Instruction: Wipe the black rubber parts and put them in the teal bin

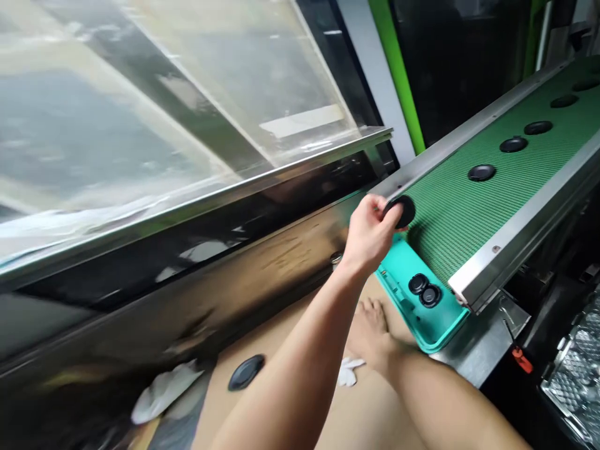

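Pinched between the thumb and fingers of my left hand [372,228] is a round black disc [404,212], held up at the near left end of the green conveyor belt [469,215]. My right hand [370,328] lies on the brown cardboard [387,412] below, partly behind my left forearm, its visible fingers stretched out and holding nothing. Beside it, a teal tray [438,340] sits at the belt's end with two small black round parts [424,290] inside. Another black disc [246,372] rests on the cardboard left of my left forearm.
Several black discs [513,144] are spaced along the belt, which has metal side rails [529,234]. A machine with a clear panel [187,94] stands at the left. White scraps [347,372] lie on the cardboard. A red-handled tool [522,360] is at the lower right.
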Demonstrator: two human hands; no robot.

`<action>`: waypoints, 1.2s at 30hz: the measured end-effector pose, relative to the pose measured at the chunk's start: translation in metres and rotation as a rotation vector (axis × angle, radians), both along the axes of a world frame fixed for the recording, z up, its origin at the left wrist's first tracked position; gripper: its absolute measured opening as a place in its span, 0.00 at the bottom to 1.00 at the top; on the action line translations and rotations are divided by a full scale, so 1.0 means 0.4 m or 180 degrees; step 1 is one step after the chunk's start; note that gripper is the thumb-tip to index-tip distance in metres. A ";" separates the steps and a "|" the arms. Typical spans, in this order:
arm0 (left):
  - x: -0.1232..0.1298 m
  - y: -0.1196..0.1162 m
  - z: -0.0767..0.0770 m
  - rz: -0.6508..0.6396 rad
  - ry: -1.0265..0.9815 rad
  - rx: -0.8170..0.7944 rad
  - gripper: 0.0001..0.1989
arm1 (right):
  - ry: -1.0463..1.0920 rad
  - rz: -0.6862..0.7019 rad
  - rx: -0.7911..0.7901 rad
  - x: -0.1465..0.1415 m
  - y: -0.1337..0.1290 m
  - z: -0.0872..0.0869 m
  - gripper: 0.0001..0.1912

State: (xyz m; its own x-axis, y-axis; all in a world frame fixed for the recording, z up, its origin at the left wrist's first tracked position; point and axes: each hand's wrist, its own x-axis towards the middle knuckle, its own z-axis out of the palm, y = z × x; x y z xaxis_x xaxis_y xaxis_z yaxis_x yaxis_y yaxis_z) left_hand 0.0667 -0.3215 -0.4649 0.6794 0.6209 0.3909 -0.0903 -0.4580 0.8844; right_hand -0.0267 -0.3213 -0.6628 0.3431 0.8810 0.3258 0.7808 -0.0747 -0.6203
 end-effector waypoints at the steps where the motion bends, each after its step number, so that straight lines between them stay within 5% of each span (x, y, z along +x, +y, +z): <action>1: -0.079 0.020 -0.025 0.0031 -0.0207 -0.0341 0.17 | -0.0033 -0.0074 -0.0050 0.006 0.002 0.002 0.13; 3: -0.245 0.060 -0.103 0.0260 -0.0483 -0.0968 0.19 | -0.0027 -0.0152 -0.0102 0.019 0.004 0.007 0.11; 7: -0.511 0.101 -0.318 0.0993 -0.0793 -0.2062 0.21 | 0.0355 -0.0158 0.0190 0.043 0.007 0.024 0.15; 10: -0.584 0.103 -0.443 0.1066 -0.1290 -0.2925 0.13 | 0.0453 -0.0105 0.0587 0.030 0.002 0.046 0.15; 12: -0.588 0.105 -0.479 0.0665 -0.1612 -0.3459 0.09 | 0.0235 0.0067 0.0703 -0.003 -0.012 0.058 0.15; 15: -0.582 0.115 -0.482 0.0086 -0.1989 -0.3956 0.16 | -0.0482 0.0385 0.0470 -0.075 -0.040 0.060 0.16; 19: -0.584 0.127 -0.476 0.0071 -0.2051 -0.4227 0.21 | -0.1269 0.0490 0.0199 -0.137 -0.039 0.050 0.19; 24: -0.574 0.127 -0.487 0.0235 -0.2216 -0.4044 0.19 | -0.1273 0.0224 0.0030 -0.133 0.003 0.060 0.18; 33: -0.582 0.134 -0.477 0.0317 -0.2295 -0.4120 0.20 | -0.1083 0.0204 -0.0185 -0.138 -0.028 0.067 0.21; 36: -0.586 0.132 -0.478 0.0117 -0.2145 -0.4316 0.21 | -0.1140 0.0479 -0.0155 -0.151 -0.030 0.068 0.22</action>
